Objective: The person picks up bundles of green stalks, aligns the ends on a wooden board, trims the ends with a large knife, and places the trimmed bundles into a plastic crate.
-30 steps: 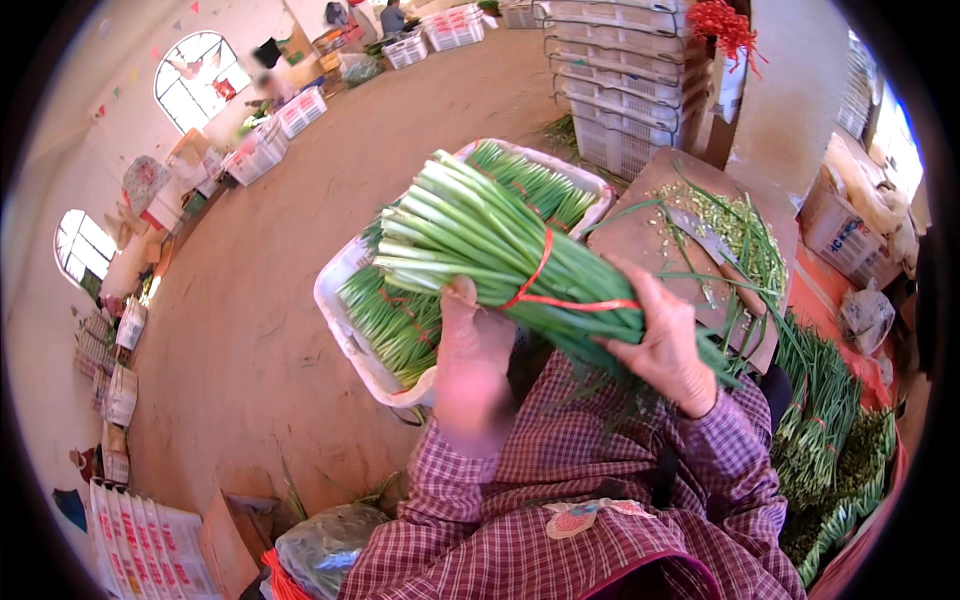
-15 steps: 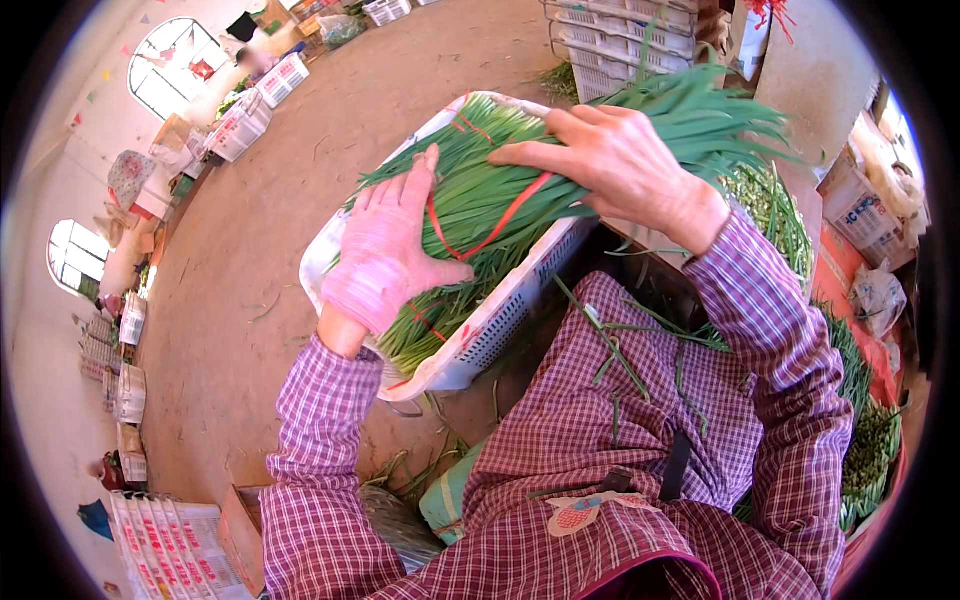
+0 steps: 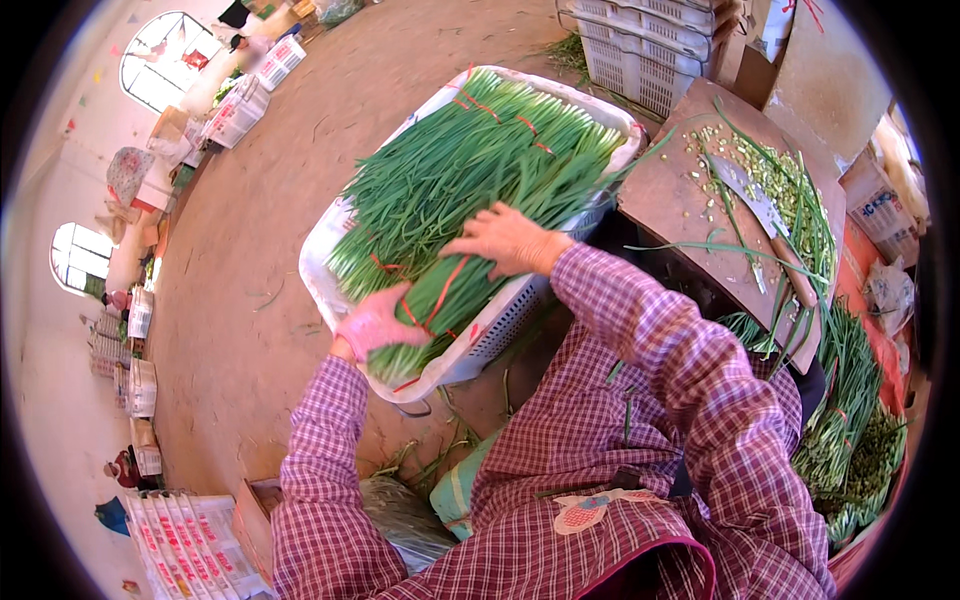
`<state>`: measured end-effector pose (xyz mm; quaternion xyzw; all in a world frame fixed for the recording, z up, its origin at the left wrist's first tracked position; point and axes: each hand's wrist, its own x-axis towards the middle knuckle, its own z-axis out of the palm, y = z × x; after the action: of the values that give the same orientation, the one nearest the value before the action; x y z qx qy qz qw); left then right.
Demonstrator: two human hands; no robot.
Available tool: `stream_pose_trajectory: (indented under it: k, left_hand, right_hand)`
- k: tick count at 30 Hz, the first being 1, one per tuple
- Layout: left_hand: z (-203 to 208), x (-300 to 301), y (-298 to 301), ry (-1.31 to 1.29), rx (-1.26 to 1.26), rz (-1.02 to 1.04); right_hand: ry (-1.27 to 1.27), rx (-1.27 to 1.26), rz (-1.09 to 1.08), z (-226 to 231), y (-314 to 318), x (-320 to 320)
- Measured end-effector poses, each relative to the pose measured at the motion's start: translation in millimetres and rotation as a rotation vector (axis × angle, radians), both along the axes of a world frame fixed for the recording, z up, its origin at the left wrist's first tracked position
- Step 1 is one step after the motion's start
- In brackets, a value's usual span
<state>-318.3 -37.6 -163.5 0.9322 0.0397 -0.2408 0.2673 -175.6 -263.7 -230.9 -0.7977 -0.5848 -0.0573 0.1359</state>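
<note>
Just left of the frame's centre, a red-banded chive bundle (image 3: 455, 292) is laid along the lower side of a white crate (image 3: 487, 338). Its lower-left end is covered by the left hand (image 3: 380, 320), whose grip cannot be told; its upper-right leaves are touched by the right hand (image 3: 508, 242), fingers spread.

The floor (image 3: 230, 260) is brown and bare-looking, littered with green scraps. A pale wall (image 3: 40, 350) curves along the left, with an upper window (image 3: 165, 65) and a lower window (image 3: 82, 258), both arched and glaring with daylight. White crates (image 3: 238, 113) line its foot. A crate stack (image 3: 640, 70) stands at the top, near a pale pillar or wall section (image 3: 835, 85).
</note>
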Motion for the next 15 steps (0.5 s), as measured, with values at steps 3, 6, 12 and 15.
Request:
stream_pose_trajectory:
  k: [3, 6, 12, 15]
  left_hand:
    - [-52, -22, 23, -0.148, -0.051, 0.009]
    - [-51, -17, 13, -0.107, -0.102, 0.043]
    - [-102, -37, 14, -0.226, 0.066, 0.037]
    - [-101, -35, 0, -0.175, 0.198, 0.057]
  right_hand:
    - [0.066, -0.047, -0.018, -26, 8, -8]
    - [0.101, -0.122, -0.057, -25, 2, -4]
    - [0.086, -0.221, -0.177, -33, -8, 9]
    - [0.053, -0.214, -0.245, -36, -21, 19]
